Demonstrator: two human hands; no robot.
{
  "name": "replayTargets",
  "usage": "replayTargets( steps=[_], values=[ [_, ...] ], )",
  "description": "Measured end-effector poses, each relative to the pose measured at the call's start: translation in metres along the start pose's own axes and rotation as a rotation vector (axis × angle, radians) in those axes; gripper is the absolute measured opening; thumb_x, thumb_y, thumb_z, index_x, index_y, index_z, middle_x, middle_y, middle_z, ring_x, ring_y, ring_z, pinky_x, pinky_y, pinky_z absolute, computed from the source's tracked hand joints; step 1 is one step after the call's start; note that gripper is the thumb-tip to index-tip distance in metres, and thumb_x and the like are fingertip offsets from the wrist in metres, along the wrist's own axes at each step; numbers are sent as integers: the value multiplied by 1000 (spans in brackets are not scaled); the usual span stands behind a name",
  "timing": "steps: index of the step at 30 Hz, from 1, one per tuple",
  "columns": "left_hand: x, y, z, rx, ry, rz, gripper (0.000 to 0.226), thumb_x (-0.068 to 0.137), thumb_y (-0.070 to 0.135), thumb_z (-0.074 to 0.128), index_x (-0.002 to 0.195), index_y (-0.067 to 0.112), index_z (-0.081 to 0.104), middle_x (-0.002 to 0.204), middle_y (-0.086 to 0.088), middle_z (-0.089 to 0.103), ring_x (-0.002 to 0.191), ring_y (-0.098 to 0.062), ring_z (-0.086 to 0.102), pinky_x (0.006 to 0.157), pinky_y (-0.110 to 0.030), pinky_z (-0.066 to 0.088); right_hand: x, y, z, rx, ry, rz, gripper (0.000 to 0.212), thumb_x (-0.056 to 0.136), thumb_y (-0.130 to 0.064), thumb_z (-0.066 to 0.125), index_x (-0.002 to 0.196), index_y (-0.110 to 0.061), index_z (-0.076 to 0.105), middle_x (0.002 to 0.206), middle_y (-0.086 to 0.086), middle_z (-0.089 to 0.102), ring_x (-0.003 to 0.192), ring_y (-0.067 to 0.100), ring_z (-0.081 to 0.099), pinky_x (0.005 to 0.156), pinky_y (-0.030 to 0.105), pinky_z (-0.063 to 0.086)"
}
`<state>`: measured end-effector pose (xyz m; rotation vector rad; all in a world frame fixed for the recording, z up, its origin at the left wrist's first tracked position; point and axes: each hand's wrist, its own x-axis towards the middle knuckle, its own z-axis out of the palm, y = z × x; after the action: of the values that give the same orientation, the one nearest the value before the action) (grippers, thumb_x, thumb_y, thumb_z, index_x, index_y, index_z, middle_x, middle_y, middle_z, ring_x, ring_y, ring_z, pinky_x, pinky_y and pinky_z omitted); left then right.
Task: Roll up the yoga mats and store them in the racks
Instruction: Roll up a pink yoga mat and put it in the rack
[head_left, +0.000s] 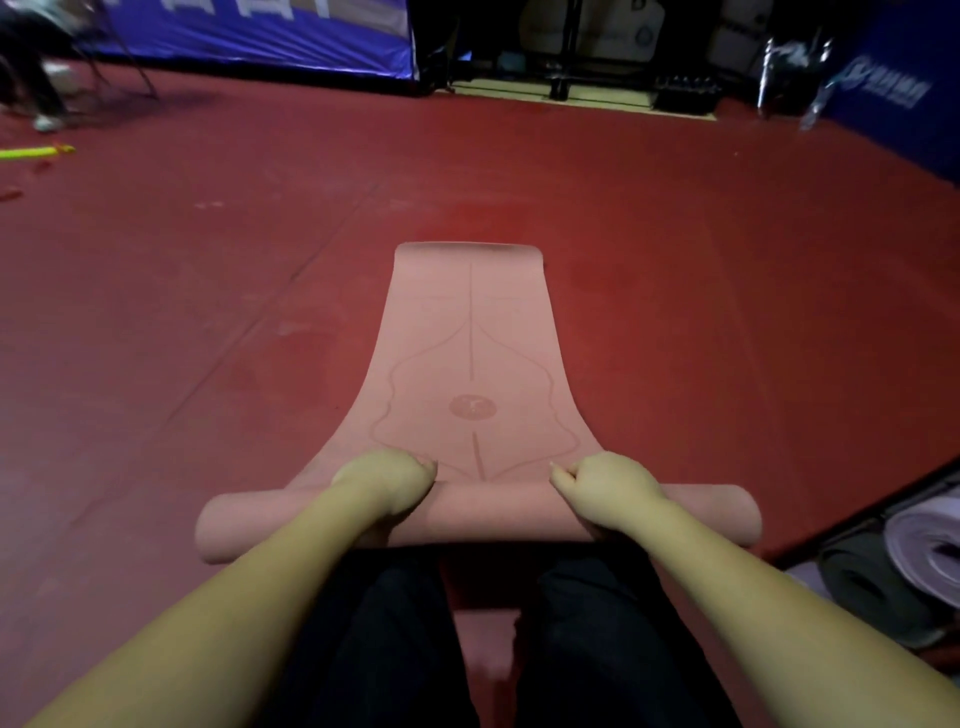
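Down on the red floor (675, 260) we go, and the pink yoga mat (470, 338) lies stretched away from the person, its far end flat and its printed centre line and round emblem facing up, while the near end is wound into a thick roll (478, 514) lying crosswise just in front of the knees. Both hands are on that roll: the left hand (387, 483) sits on the left half, fingers curled over the top toward the flat part of the mat, and the right hand (605, 486) mirrors it on the right half, its fingers bent the same way, so each grip is closed around the roll rather than spread. The roll's two ends stick out well past either hand. The dark trousers (395, 639) of the person fill the bottom middle, with a strip of pink showing between the legs. Off at the lower right edge, other rolled mats lie stacked end-on, a pale lilac one (930, 545) above a dark grey one (872, 592), near the roll's right end but apart from it. Farther back, a blue banner (260, 36) lines the wall at top left, and another blue panel (893, 93) stands at top right; the dark gear between them is too dim to make out
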<state>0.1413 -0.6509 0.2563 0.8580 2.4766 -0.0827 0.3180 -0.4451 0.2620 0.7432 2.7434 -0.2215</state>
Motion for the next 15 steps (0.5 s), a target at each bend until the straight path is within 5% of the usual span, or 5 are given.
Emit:
replayTargets(
  steps=[6,11,15],
  values=[
    [-3,6,18,-6,-157,-39,59,103,48,25,139,10,52,147,-15,48,133,-32,46,108,-39,36,-1,1,7,64,-343,68,67,102,-51,26,135,0,54,143,21,50,127,33,51,101,35,39],
    [-13,3,32,-58,412,12,48,96,42,31,88,13,69,100,-11,68,93,-34,61,75,-38,49,10,0,7,131,-445,64,65,104,-49,26,142,0,46,151,19,41,136,32,43,108,34,32],
    [-28,3,55,-44,631,96,50,89,48,35,61,14,59,67,-8,59,70,-35,59,57,-39,47,22,3,3,148,-491,67,64,103,-51,30,146,-5,42,155,16,36,140,29,38,110,33,29]
  ],
)
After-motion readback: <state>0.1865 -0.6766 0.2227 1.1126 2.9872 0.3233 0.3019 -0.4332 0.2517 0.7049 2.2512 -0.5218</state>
